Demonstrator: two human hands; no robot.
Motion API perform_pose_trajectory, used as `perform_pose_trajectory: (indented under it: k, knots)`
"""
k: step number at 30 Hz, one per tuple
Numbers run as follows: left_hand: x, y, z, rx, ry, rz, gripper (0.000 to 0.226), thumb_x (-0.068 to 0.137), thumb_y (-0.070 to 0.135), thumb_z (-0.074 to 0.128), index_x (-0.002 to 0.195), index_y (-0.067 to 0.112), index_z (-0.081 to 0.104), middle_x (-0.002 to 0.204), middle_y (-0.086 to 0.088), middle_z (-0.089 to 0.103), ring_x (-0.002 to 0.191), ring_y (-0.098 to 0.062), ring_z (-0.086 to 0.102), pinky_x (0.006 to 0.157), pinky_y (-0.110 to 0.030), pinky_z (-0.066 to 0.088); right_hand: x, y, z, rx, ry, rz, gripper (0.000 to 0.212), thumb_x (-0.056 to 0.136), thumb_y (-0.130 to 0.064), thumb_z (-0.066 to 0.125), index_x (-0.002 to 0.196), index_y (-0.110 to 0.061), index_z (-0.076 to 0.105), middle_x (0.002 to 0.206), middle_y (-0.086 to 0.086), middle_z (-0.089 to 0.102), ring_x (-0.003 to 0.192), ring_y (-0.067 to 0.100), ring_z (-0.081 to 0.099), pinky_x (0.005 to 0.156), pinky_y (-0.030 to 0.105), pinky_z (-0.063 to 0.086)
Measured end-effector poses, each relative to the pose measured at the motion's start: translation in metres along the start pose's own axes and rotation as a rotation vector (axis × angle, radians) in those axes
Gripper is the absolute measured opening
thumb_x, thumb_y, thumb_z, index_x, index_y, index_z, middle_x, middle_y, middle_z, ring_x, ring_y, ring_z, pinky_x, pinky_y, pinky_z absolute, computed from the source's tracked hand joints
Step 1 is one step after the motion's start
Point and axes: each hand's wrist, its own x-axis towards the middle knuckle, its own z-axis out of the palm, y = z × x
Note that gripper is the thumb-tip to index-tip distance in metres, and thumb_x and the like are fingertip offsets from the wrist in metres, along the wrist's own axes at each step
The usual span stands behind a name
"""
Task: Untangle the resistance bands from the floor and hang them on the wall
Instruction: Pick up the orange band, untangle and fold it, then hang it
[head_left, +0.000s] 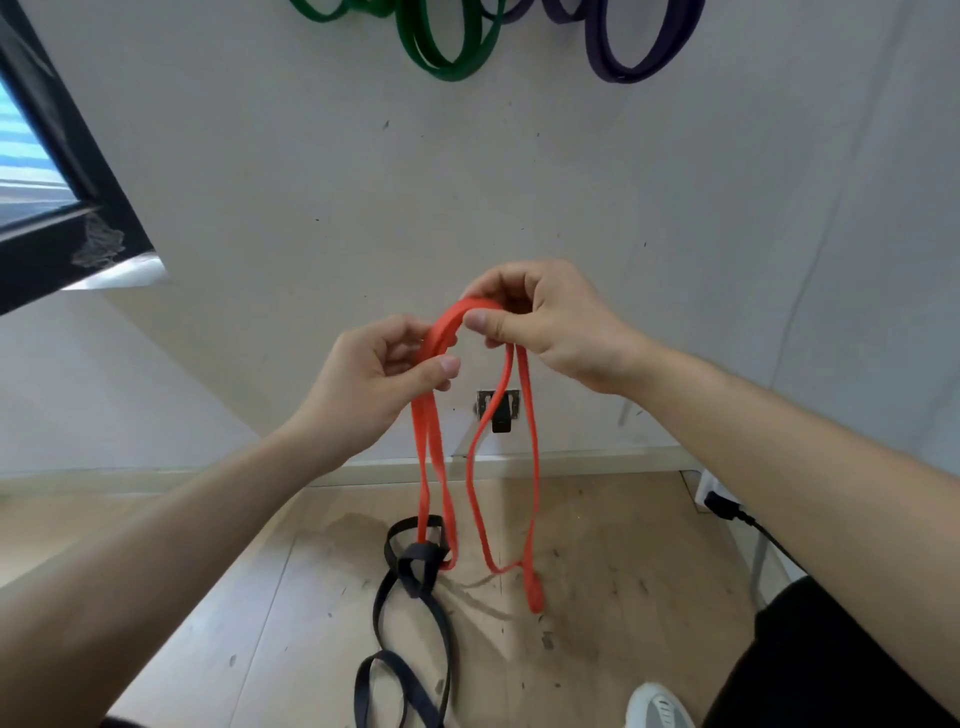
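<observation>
While held up before the wall (311, 156), the orange band (449, 319) dangles in loops toward the floor (623, 571). Left hand (379, 374) fingers pinch its top arc; right hand (540, 322) fingers pinch just beside. One lower loop threads the black band (415, 564) on the floor. Green bands (447, 52) and a purple band (639, 57) hang above.

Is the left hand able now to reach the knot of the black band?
Probably not yet: the left hand grips the orange band up high, while the black band is far below at the floor.
</observation>
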Motion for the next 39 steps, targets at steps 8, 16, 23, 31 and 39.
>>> perform_pose_trajectory:
  k: [8, 16, 23, 31, 39]
  knots:
    - [-0.001, -0.003, -0.002, -0.099, -0.005, -0.048, 0.031, 0.082, 0.028, 0.071, 0.106, 0.008, 0.070, 0.084, -0.008, 0.076, 0.082, -0.022, 0.075, 0.082, -0.030, 0.061, 0.005, 0.001, -0.018, 0.138, 0.225, -0.045, 0.014, 0.092, -0.004, 0.068, 0.092, -0.018, 0.069, 0.074, -0.004, 0.065, 0.065, 0.007, 0.063, 0.069, 0.023, 0.056]
    - [0.000, -0.003, -0.004, -0.143, 0.085, -0.071, 0.011, 0.085, 0.019, 0.076, 0.094, 0.012, 0.073, 0.074, -0.002, 0.073, 0.075, -0.016, 0.071, 0.081, -0.031, 0.060, -0.003, 0.030, -0.038, 0.038, -0.093, 0.177, 0.010, 0.093, -0.003, 0.066, 0.102, -0.006, 0.068, 0.085, 0.010, 0.066, 0.075, 0.015, 0.065, 0.078, 0.031, 0.058]
    - [-0.002, 0.000, -0.001, -0.021, 0.045, 0.005, 0.014, 0.080, 0.025, 0.080, 0.091, 0.016, 0.079, 0.079, -0.009, 0.076, 0.076, -0.020, 0.074, 0.076, -0.034, 0.062, -0.009, 0.017, -0.002, 0.028, -0.266, 0.166, 0.024, 0.090, -0.020, 0.073, 0.113, -0.012, 0.069, 0.096, 0.011, 0.074, 0.091, 0.027, 0.073, 0.085, 0.040, 0.060]
    - [-0.002, 0.002, 0.000, -0.056, 0.010, -0.042, 0.020, 0.075, 0.027, 0.080, 0.091, 0.015, 0.075, 0.080, -0.005, 0.078, 0.077, -0.018, 0.076, 0.075, -0.026, 0.060, -0.009, -0.006, 0.010, -0.133, -0.058, 0.004, 0.011, 0.092, -0.015, 0.071, 0.101, -0.011, 0.075, 0.081, -0.002, 0.073, 0.072, 0.010, 0.070, 0.069, 0.022, 0.057]
    - [-0.009, -0.005, 0.000, -0.003, -0.109, -0.097, 0.026, 0.082, 0.032, 0.073, 0.095, 0.010, 0.074, 0.084, -0.005, 0.077, 0.082, -0.018, 0.074, 0.081, -0.030, 0.060, -0.003, -0.017, -0.009, 0.062, 0.164, -0.080, 0.010, 0.093, -0.005, 0.066, 0.093, -0.014, 0.069, 0.076, 0.003, 0.066, 0.063, 0.005, 0.065, 0.067, 0.019, 0.056]
